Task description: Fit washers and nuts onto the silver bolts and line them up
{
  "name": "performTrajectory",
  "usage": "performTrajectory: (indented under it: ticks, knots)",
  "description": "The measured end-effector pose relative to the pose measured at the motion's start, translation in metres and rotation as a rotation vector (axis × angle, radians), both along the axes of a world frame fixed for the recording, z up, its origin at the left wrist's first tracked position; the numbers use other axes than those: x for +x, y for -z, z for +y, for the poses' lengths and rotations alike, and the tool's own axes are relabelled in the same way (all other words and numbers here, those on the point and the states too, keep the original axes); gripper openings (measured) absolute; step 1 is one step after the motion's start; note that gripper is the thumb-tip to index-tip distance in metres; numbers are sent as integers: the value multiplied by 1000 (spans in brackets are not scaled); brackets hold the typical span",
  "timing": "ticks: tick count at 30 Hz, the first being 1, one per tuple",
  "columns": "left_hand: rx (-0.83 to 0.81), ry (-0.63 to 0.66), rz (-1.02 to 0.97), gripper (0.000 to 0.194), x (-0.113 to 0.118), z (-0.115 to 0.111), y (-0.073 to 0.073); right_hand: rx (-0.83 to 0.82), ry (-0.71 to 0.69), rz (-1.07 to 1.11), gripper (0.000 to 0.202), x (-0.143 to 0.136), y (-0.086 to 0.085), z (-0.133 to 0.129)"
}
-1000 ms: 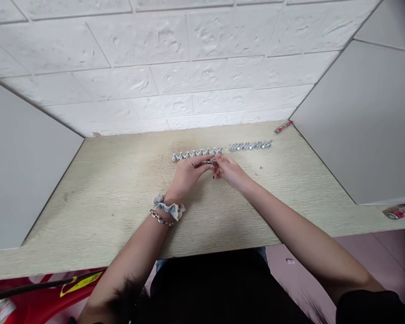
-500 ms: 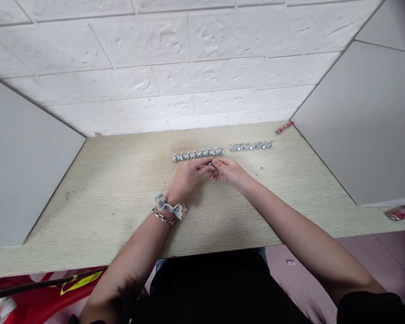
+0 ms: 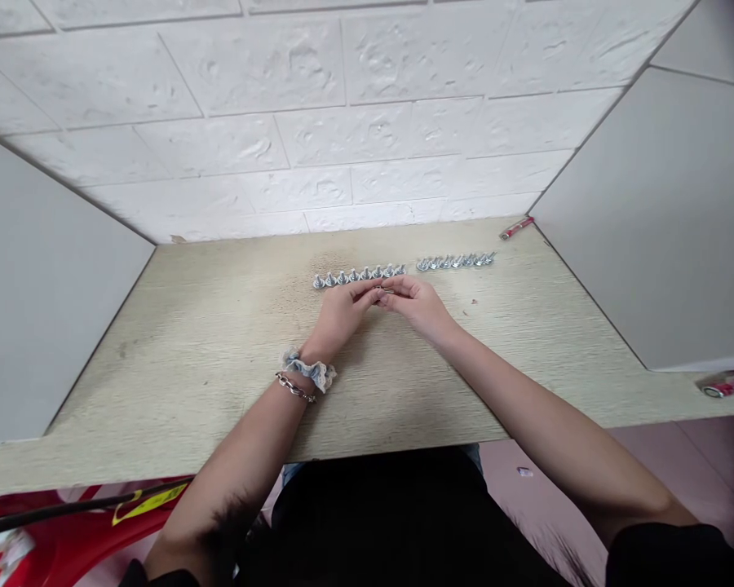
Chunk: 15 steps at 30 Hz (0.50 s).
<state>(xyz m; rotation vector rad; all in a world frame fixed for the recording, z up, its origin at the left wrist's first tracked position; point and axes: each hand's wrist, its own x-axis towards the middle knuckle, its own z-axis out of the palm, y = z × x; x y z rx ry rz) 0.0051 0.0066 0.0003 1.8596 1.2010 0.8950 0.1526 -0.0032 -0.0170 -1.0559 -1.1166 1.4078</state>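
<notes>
My left hand (image 3: 341, 314) and my right hand (image 3: 421, 308) meet fingertip to fingertip over the table. Between their pinched fingers is a small silvery bolt (image 3: 380, 289), mostly covered by the fingertips. Just behind the hands runs a row of metal bolts (image 3: 342, 278) with washers, standing upright with their shanks up. The fingers hide the lower edge of that row's right part. Farther right, a second row of similar bolts (image 3: 457, 262) stands, packed close together and looking tilted.
A red battery-like cylinder (image 3: 516, 227) lies at the back right corner, another red cylinder (image 3: 729, 383) at the right front edge. Grey panels (image 3: 661, 228) flank the pale wooden table (image 3: 177, 342), with a white brick wall (image 3: 306, 147) behind. Red bags (image 3: 91, 530) sit below left.
My right hand's fingers have shifted from curled below the bolt to reaching over it, thumb underneath. Both hands have moved slightly up toward the row, and the bolt is more hidden.
</notes>
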Motion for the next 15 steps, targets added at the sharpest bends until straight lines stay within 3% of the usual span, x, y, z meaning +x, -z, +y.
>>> performTrajectory:
  ticks: [7, 15]
  knots:
    - [-112, -28, -209, 40, 3, 1, 5, 128, 112, -151, 21, -1, -2, -4]
    - [-194, 23, -289, 28, 6, -2, 3, 283, 147, -248, 15, -2, -3, -8]
